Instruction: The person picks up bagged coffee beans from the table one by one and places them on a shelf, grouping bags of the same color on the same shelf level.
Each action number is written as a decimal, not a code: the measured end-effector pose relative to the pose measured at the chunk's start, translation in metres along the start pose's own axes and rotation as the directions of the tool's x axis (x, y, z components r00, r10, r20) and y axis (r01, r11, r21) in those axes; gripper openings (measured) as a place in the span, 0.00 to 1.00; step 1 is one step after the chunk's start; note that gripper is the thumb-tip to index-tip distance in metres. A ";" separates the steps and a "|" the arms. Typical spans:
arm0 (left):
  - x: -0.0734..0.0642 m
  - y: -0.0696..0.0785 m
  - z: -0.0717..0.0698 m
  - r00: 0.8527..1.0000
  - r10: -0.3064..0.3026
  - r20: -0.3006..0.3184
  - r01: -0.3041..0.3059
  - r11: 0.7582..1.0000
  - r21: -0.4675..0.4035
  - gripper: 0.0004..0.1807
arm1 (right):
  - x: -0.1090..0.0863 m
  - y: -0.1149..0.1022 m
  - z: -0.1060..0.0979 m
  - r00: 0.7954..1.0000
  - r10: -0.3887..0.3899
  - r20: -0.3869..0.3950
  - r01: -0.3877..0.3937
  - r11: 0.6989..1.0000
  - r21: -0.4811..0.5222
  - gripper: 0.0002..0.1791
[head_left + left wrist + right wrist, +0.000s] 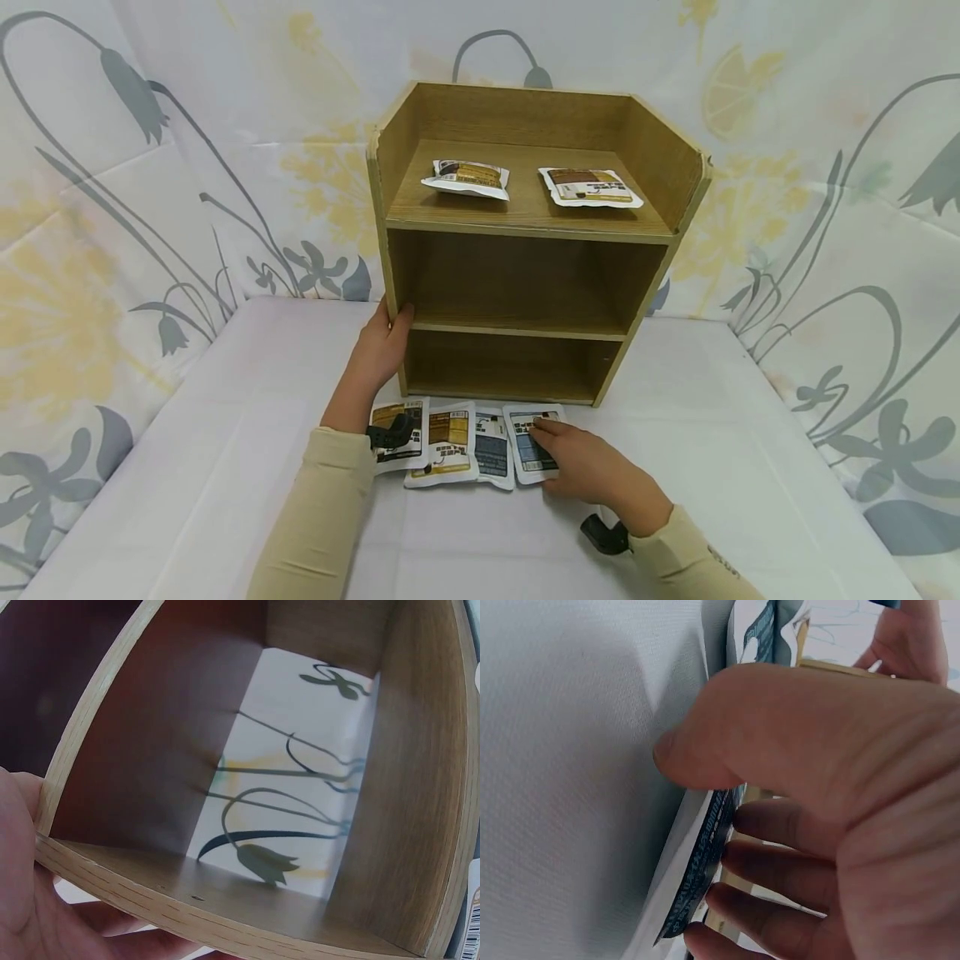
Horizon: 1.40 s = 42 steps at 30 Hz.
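Fabric backdrop (225,125) printed with grey flowers and yellow blooms hangs behind a surface covered in white cloth (187,467). On the cloth stands a three-tier wooden shelf unit (517,221), its open front facing the person. Beige sleeves (315,517) reach in from below. The left hand (382,346) holds the unit's left side panel near the middle board, fingers wrapped around the outer edge. The right hand (592,467) lies on the rightmost blue-printed pouch (527,433), fingers on its face and thumb by its near edge; whether it pinches the pouch cannot be told. That pouch lies flat before the unit's base, right of a second blue-printed pouch (492,454), a yellow-and-brown pouch (442,454) and a leftmost brown pouch (405,458), partly hidden by a black wrist device (390,432). On the top tier sit a puffed brown pouch (471,178), left, and a flatter one (590,187), right.
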<state>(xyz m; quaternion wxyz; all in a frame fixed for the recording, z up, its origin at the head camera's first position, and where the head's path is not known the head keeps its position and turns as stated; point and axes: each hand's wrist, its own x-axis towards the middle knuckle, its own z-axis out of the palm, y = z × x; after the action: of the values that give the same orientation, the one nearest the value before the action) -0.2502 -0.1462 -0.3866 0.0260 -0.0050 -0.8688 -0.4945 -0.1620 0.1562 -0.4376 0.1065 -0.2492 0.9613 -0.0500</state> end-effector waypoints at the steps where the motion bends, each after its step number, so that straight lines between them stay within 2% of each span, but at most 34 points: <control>1: 0.000 0.000 0.000 1.000 0.000 0.000 0.000 1.000 0.000 0.39 | 0.000 0.000 0.000 1.000 -0.008 -0.004 0.008 1.000 -0.006 0.39; 5: 0.000 0.001 0.000 1.000 0.001 -0.001 -0.001 1.000 0.006 0.39 | -0.001 0.003 0.001 0.999 -0.035 -0.016 0.035 0.999 -0.020 0.38; 12: -0.001 0.002 0.000 1.000 0.002 -0.001 -0.002 1.000 0.006 0.39 | -0.006 0.005 -0.007 0.998 -0.058 0.011 0.058 0.998 0.003 0.37; 26: 0.000 0.002 -0.001 1.000 0.008 0.002 -0.008 1.000 0.001 0.39 | -0.016 0.015 -0.029 0.971 -0.233 -0.047 0.236 0.971 0.051 0.25; 32: -0.001 0.002 -0.001 1.000 0.007 0.001 -0.007 1.000 0.002 0.39 | -0.018 0.020 -0.035 0.966 -0.240 -0.090 0.245 0.968 0.046 0.19; 39: -0.001 0.003 -0.001 1.000 0.001 -0.002 -0.001 1.000 0.006 0.39 | -0.021 0.019 -0.042 0.964 -0.222 -0.144 0.230 0.973 0.035 0.17; 42: -0.002 0.003 -0.001 1.000 0.002 -0.003 -0.002 1.000 0.008 0.39 | -0.022 0.019 -0.042 0.956 -0.228 -0.187 0.234 0.972 0.014 0.16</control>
<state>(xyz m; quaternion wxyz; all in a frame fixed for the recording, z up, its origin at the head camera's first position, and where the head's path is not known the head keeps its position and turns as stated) -0.2484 -0.1454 -0.3841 0.0279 -0.0050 -0.8708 -0.4909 -0.1622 0.1856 -0.3954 0.0154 -0.3521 0.9302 -0.1023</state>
